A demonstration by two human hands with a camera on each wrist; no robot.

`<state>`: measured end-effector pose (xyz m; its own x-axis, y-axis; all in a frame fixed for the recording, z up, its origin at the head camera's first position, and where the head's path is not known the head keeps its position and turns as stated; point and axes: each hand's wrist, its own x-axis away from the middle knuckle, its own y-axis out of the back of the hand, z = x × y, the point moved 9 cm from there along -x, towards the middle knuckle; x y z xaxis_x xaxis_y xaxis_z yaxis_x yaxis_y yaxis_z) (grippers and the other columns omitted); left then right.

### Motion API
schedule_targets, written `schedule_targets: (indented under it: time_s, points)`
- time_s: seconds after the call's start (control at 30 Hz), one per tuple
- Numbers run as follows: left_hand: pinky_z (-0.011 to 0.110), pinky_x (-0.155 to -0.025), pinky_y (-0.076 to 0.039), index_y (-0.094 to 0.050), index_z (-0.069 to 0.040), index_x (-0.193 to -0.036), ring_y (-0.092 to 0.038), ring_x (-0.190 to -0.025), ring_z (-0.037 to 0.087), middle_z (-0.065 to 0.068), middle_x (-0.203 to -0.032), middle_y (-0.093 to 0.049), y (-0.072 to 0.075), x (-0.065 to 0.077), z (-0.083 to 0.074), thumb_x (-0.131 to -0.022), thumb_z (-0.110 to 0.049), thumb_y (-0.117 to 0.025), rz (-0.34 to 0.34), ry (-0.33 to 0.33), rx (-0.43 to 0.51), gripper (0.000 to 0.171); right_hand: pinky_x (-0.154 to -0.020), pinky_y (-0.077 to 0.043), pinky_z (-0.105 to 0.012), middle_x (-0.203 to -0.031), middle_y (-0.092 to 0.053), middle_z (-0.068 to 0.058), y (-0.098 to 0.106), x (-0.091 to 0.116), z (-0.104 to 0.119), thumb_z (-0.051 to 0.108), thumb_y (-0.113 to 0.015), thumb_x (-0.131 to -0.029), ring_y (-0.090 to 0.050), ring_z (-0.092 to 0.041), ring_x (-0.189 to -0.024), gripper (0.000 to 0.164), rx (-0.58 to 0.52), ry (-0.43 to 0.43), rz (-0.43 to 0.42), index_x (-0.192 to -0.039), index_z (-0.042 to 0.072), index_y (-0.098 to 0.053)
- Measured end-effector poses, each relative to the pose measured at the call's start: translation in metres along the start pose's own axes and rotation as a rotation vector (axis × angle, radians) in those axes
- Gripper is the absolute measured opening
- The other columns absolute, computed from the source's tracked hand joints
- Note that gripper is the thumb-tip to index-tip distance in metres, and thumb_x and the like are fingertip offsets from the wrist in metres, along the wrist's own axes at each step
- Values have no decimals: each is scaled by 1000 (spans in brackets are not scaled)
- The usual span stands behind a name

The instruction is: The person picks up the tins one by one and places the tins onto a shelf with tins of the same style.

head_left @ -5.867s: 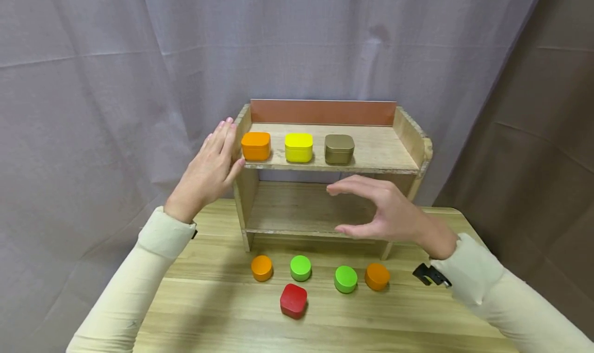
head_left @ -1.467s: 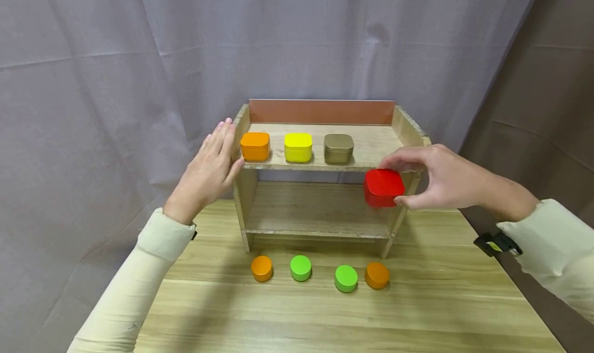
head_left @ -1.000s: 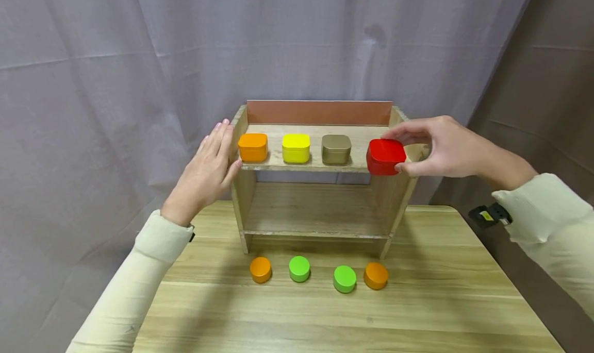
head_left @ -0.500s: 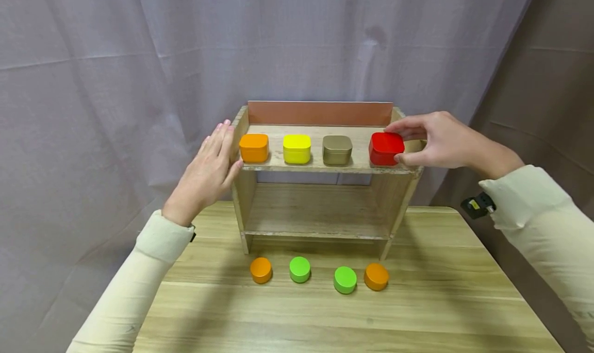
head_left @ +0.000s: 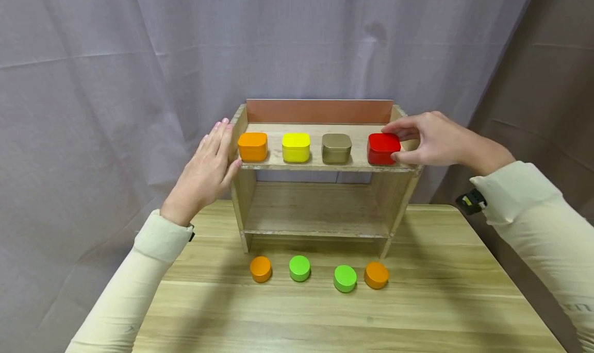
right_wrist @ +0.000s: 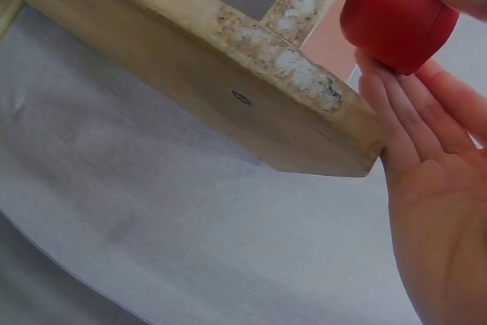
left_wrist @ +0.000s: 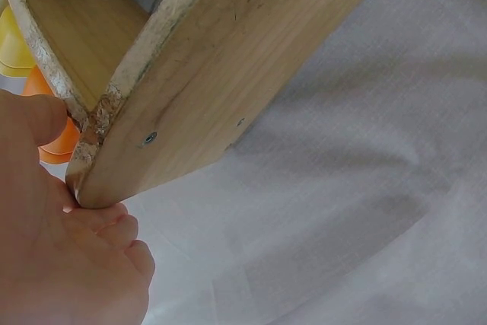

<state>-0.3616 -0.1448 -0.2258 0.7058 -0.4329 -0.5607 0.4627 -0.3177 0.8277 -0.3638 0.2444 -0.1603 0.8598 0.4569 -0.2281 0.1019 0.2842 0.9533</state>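
In the head view a red rounded-square box (head_left: pixel 383 149) sits at the right end of the top board of a small wooden shelf (head_left: pixel 320 170). My right hand (head_left: pixel 438 140) pinches it between thumb and fingers; in the right wrist view the thumb is on one side of the red box (right_wrist: pixel 396 13), and fingers are under the other. With straight fingers my left hand (head_left: pixel 202 170) rests against the shelf's left side, its thumb at the front edge. Left of the red box stand a brown-grey box (head_left: pixel 336 149), a yellow box (head_left: pixel 296 148) and an orange box (head_left: pixel 252 147), in a row.
On the wooden table (head_left: pixel 287 322) before the shelf lie an orange round box (head_left: pixel 261 269), two green round ones, the left green box (head_left: pixel 299 268) and the right green box (head_left: pixel 345 278), and another orange round box (head_left: pixel 376 275). A grey curtain (head_left: pixel 306 44) hangs behind.
From the table, the red box was picked up by my right hand, raised past the lower board, and set down onto the top board's right end. My left hand stayed at the shelf's side.
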Motion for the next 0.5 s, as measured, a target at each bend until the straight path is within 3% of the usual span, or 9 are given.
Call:
schedule_targets:
  time_s: [0.17,0.5]
  points:
    - [58,-134,-19,-12,4,-167,-16,-165,40,23,-177,-13,1,0,1,-112,-32,-49,-1,-2,-7,75,-95,-60,-41,-124,-78,-13,-3,-6,2,18,-77,-91,-77,-27,-112,50,19,2,14,-139,8,-68]
    - [59,-133,-21,-13,4,-167,-16,-165,39,22,-177,-13,-2,-1,4,-112,-31,-49,0,5,-3,75,-109,-54,-59,-138,-71,-20,-2,-4,6,18,-78,-90,-72,-37,-123,58,29,40,-15,-143,2,-63]
